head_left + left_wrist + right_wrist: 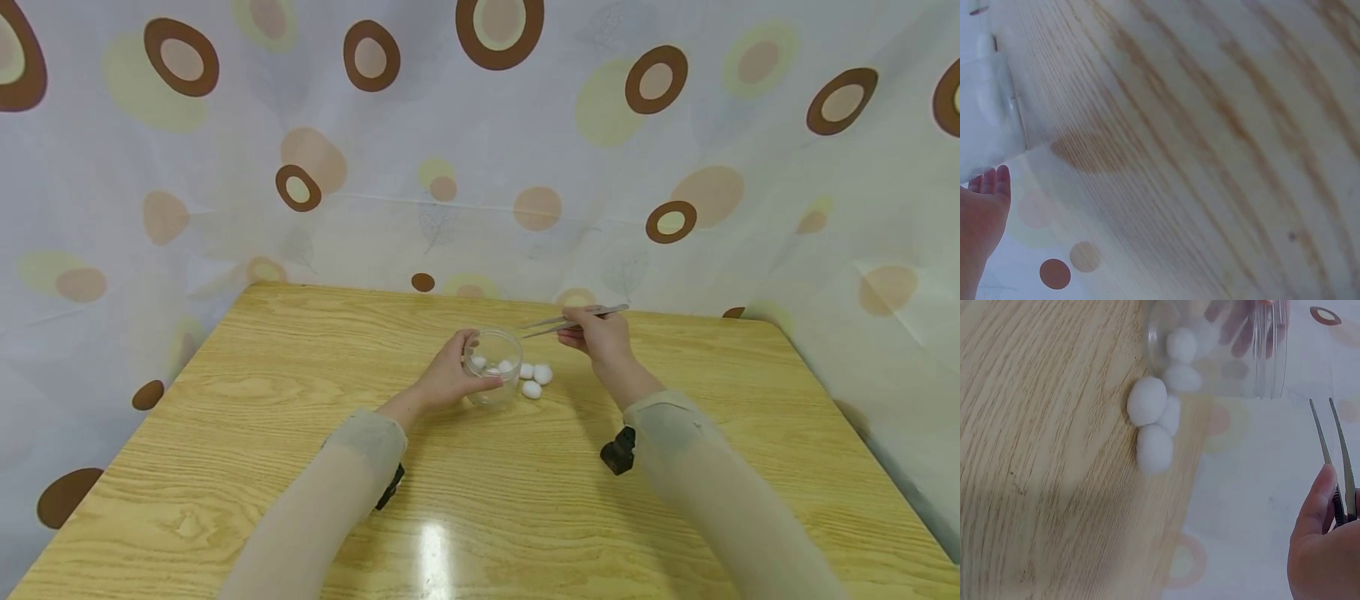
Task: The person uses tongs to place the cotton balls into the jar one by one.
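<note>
My left hand (448, 375) grips a clear round jar (491, 398) from its left side, fingers behind it and thumb across the front. White cotton balls (1182, 345) lie inside the jar. Just right of it, three loose cotton balls (532, 389) sit close together on the table. Metal tweezers (1342, 444) are pinched in my right hand (602, 340), which is raised to the right of the jar. Their two tips point left toward the jar's rim and stand apart with nothing between them. Only part of the left hand (982, 219) shows in the left wrist view.
The wood-grain table (300, 350) extends around the jar on every side. A patterned sheet (480, 150) with brown rings hangs behind it and along the sides. Small black devices, one of them the right wrist camera (618, 451), are strapped under both sleeves.
</note>
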Demonstrator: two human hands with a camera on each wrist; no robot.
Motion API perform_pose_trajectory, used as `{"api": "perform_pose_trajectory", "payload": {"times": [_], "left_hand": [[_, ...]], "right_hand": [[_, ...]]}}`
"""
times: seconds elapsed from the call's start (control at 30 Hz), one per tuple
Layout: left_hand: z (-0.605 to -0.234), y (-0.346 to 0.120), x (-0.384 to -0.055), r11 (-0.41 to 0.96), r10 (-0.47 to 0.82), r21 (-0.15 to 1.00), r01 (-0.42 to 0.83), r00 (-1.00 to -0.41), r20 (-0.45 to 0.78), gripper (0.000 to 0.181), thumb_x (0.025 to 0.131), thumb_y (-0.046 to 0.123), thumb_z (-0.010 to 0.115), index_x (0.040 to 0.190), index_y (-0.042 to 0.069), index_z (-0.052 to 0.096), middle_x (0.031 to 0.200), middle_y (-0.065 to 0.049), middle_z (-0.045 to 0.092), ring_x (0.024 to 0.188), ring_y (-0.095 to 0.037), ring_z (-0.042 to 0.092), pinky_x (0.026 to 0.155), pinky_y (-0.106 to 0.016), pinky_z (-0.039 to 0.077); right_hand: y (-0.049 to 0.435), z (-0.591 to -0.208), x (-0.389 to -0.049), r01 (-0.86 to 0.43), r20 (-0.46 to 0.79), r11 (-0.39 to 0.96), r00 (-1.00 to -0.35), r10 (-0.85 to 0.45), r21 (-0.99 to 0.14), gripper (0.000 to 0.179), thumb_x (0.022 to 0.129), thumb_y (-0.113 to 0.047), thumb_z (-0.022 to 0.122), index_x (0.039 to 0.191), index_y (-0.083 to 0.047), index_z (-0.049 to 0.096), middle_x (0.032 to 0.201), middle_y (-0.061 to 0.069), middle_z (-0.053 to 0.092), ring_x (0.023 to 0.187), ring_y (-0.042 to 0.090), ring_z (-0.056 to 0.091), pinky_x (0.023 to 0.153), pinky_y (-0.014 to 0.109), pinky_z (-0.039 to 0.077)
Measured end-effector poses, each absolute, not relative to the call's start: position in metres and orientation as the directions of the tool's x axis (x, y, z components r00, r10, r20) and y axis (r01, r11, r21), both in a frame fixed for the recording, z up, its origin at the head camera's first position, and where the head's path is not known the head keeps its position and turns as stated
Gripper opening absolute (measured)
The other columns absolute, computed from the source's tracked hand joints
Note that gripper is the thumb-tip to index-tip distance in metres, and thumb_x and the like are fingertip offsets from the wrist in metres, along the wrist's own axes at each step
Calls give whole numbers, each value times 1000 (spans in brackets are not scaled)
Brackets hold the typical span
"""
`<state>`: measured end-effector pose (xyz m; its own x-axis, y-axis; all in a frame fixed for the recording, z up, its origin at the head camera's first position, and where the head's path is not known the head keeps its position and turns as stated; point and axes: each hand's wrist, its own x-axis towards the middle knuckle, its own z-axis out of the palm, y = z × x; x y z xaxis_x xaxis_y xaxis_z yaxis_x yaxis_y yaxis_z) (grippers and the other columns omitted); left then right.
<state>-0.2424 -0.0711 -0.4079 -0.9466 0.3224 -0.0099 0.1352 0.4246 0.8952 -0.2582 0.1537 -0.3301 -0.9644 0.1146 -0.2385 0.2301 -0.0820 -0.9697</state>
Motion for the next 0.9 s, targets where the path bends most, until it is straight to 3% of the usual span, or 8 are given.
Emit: {"api": "perform_pose_trajectory", "payload": {"times": [0.9], "left_hand": [[-410,-71,-244,401,323,907,127,-946,-11,87,78,29,76,146,12,24,147,-14,34,134,-30,34,107,-46,34]], "right_hand": [[192,-354,-254,263,-275,-86,-941,195,-961,9,92,-9,56,89,-6,48,61,-3,61,52,5,62,60,17,54]]}}
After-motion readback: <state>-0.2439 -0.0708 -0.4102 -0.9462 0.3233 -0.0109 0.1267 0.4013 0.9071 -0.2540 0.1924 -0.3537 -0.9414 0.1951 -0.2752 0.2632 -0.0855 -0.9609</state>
